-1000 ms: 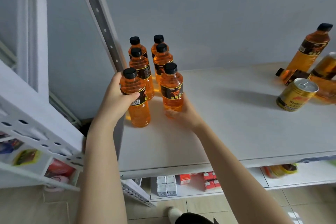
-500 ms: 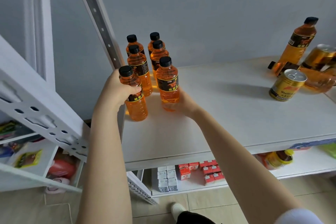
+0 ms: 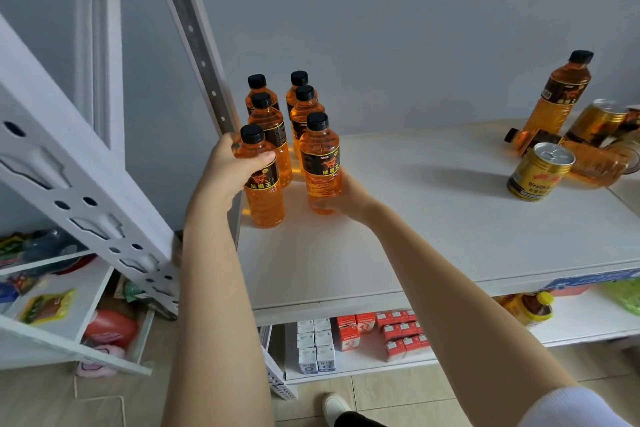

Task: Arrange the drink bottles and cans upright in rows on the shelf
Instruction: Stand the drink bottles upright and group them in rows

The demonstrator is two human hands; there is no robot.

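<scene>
On the left end of the white shelf [image 3: 450, 236], six orange drink bottles with black caps stand upright in two rows, three deep. The left hand [image 3: 225, 173] grips the front left bottle [image 3: 263, 198] up near its top, with the thumb curled across the front and the fingers round the back. The right hand [image 3: 349, 198] holds the front right bottle [image 3: 320, 166] low down, wrapped round its far side, so most of its fingers are hidden. Both bottles stand with their bottoms on the shelf, close side by side but not touching. Just behind them stand the two middle bottles [image 3: 270, 128], and the two back bottles [image 3: 258, 87] are near the grey wall. A grey metal post [image 3: 194, 38] leans up beside the left row. Far away on the right end of the shelf, one tall bottle [image 3: 561, 97] stands up, and a gold can [image 3: 536, 177] stands in front of it. Between them a lying bottle [image 3: 588, 159] is on its side, and a lying can [image 3: 595, 121] rests on top of it. On the shelf below sit small white boxes [image 3: 315, 343] and red boxes [image 3: 391, 329]. A white shoe [image 3: 334, 406] shows on the tile floor.
</scene>
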